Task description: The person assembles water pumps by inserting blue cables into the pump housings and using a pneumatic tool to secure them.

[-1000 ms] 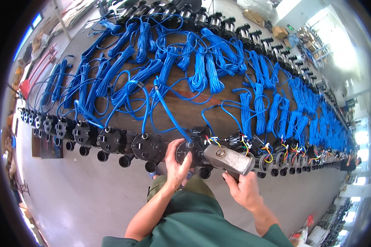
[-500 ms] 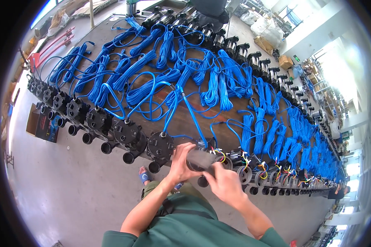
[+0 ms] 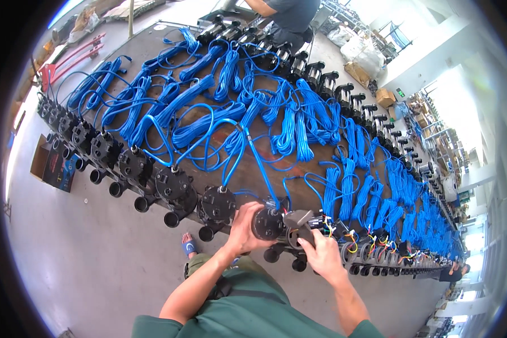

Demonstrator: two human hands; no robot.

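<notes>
Looks to me like you're at the knocking-it-home step with that black cap point(image 3: 268, 223) at the surface's point(image 3: 245, 177) near edge. Your left hand point(image 3: 245, 231) is wrapped round the cap's left side, and your right hand point(image 3: 323, 252) is clenched on the hammer point(image 3: 298, 218), its head just right of the cap; can't tell if they touch. The blue cable point(image 3: 260, 169) runs back from the cap's far edge. Next move probably calls for a square tap, left hand clear of the cap's face.
</notes>
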